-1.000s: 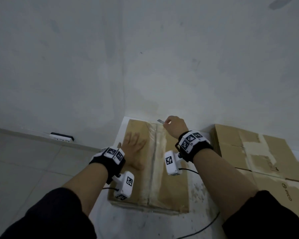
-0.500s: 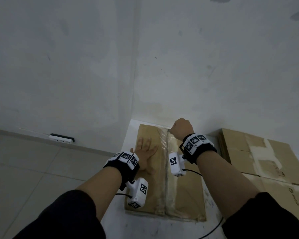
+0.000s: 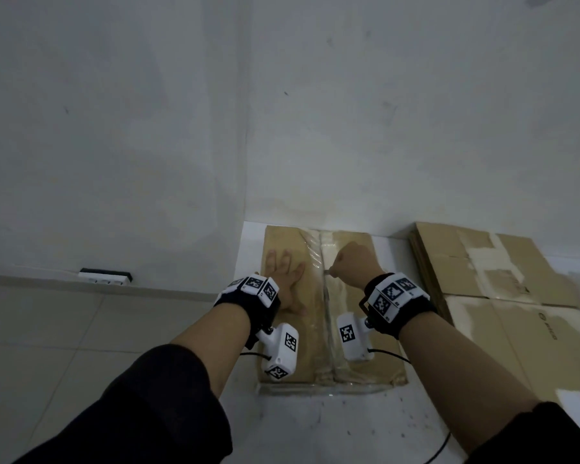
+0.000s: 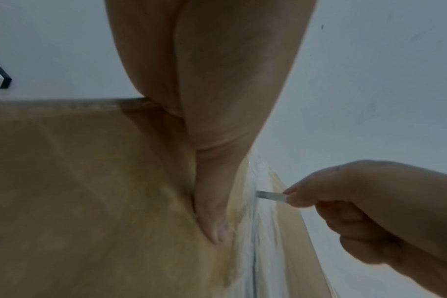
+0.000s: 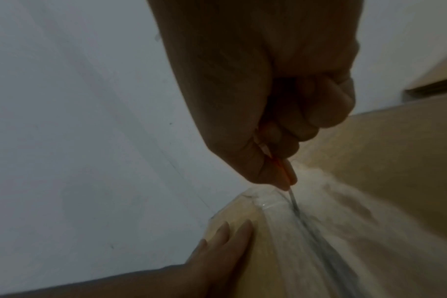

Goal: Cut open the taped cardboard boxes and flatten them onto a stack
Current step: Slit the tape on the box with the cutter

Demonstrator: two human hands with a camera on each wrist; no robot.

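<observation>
A brown cardboard box (image 3: 369, 329) stands against the wall, with clear tape (image 3: 317, 259) running down its top seam. My left hand (image 3: 287, 279) lies flat with straight fingers on the left top flap (image 4: 89, 201). My right hand (image 3: 352, 262) is fisted over the seam and pinches a thin metal blade (image 4: 270, 196) between thumb and fingers. The blade (image 5: 292, 198) has its tip in the taped seam about a third of the way down from the far edge. A dark slit runs along the seam (image 5: 327, 248) toward me.
A stack of flattened cardboard (image 3: 503, 296) lies to the right of the box on the white floor (image 3: 332, 426). White walls (image 3: 382, 128) meet in a corner behind the box. A power strip (image 3: 104, 279) sits at the left wall's base.
My right hand with the blade has come from the box's far edge toward me along the taped seam. The left hand stays pressed on the left flap.
</observation>
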